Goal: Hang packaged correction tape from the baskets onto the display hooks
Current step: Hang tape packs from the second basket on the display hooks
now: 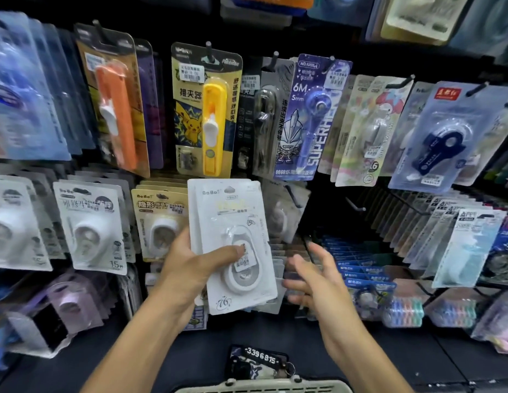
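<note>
My left hand (190,268) grips a small stack of white packaged correction tape (233,222), thumb across the front blister, held upright in front of the display. My right hand (315,273) hovers just right of the stack, fingers spread and holding nothing, slightly blurred. A bare black display hook (356,206) sticks out to the right of the stack, and another hook (292,195) shows just behind the stack's right edge. The rim of a beige basket (261,385) shows at the bottom edge.
Hooks all around carry packaged stationery: beige correction tape (159,222) left of the stack, a yellow clip pusher pack (207,109) above, a blue correction tape pack (312,117) upper right. Blue packs (360,276) fill racks lower right. A key tag (261,360) lies below.
</note>
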